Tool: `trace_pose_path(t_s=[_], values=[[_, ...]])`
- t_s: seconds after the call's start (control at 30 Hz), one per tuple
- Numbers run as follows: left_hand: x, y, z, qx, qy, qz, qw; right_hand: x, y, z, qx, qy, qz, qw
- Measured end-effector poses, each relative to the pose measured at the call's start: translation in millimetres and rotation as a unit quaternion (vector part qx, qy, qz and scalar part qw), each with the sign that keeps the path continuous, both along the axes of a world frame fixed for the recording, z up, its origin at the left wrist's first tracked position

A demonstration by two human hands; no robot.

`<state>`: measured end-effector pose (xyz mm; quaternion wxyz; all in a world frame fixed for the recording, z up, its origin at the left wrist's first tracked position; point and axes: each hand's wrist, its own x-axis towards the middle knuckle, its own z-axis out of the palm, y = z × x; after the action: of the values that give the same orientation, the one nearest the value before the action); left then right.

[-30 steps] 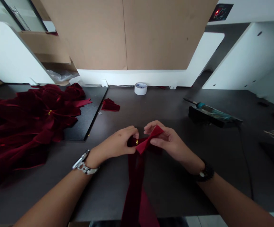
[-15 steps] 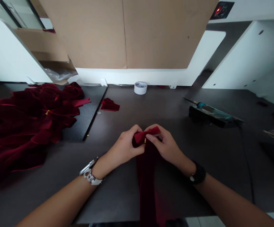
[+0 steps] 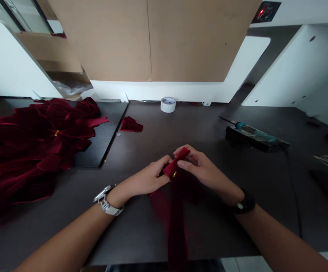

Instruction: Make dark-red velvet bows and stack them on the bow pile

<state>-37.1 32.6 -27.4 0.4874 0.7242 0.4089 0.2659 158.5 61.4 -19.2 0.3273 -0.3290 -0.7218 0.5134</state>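
Between my two hands is a dark red velvet ribbon bow (image 3: 173, 167), tilted with its right end up. My left hand (image 3: 152, 175) pinches its left side, thumb below and fingers behind. On the right, my right hand (image 3: 196, 162) grips the upper end between thumb and fingers. A small gold piece (image 3: 174, 174) shows at the bow's lower middle. Long red ribbon tails (image 3: 177, 226) hang down from it across the dark table (image 3: 124, 234) and over the front edge; part of them is blurred. The fingertips behind the bow are hidden.
A heap of red velvet bows (image 3: 39, 139) covers a black board (image 3: 107, 124) at left. Beside it lies a folded red scrap (image 3: 131, 124). A white tape roll (image 3: 168, 105) stands at the back. To the right, a soldering iron (image 3: 246, 130) rests on a black holder, its cord trailing forward.
The bow has turned so its right end points more upward, and its gold piece shows more. My left hand has shifted slightly down; the ribbon tails have swung and spread.
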Motion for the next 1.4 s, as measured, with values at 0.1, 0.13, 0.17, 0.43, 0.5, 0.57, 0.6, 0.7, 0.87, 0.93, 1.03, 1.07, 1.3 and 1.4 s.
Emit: trace_pose_path(t_s=[0.1,0.13,0.17,0.43,0.5,0.57,0.6,0.7,0.87,0.93,1.03,1.07,1.3,1.4], values=[[-0.9,1.5,-0.7,-0.003,-0.012,-0.021,1.000,3.4,1.0,3.8,-0.011,-0.033,0.088,0.996],[-1.5,2.2,-1.1,-0.012,-0.012,-0.023,1.000,3.9,1.7,3.3,-0.006,-0.048,0.099,0.994],[-2.1,2.9,-1.6,-0.021,-0.014,-0.024,0.999,4.0,2.4,1.9,-0.004,-0.060,0.103,0.993],[-3.1,5.6,-1.5,-0.122,-0.075,-0.009,0.990,-0.2,3.4,-16.4,0.015,-0.115,0.019,0.993],[-3.7,5.8,-1.3,-0.136,-0.077,-0.006,0.988,-0.2,3.3,-16.7,0.012,-0.119,0.016,0.993],[-4.6,6.1,-2.2,-0.136,-0.075,-0.014,0.988,0.3,3.6,-15.7,0.009,-0.120,0.021,0.992],[-5.1,6.4,-3.0,-0.131,-0.073,-0.020,0.989,0.5,3.7,-15.0,0.007,-0.123,0.022,0.992],[-5.7,7.1,-5.4,-0.120,-0.069,-0.028,0.990,0.8,3.6,-13.2,0.000,-0.133,0.021,0.991],[-5.2,8.0,-6.6,-0.118,-0.071,-0.027,0.990,-1.2,1.6,-11.6,-0.004,-0.114,0.025,0.993],[-5.4,8.4,-7.1,-0.120,-0.073,-0.023,0.990,-2.7,0.6,-12.4,-0.011,-0.102,0.022,0.995],[-5.8,9.0,-8.6,-0.105,-0.073,-0.019,0.992,-5.4,-1.1,-15.6,-0.020,-0.090,0.009,0.996],[-5.9,9.0,-9.0,-0.092,-0.069,-0.017,0.993,-6.4,-1.7,-16.9,-0.020,-0.088,0.007,0.996],[-3.4,5.8,-8.1,0.059,0.040,0.026,0.997,-10.4,-5.4,-19.7,-0.017,-0.070,-0.011,0.997],[-0.9,3.8,-9.2,0.101,0.051,0.047,0.992,-9.6,-4.9,-19.9,-0.055,-0.042,-0.019,0.997]])
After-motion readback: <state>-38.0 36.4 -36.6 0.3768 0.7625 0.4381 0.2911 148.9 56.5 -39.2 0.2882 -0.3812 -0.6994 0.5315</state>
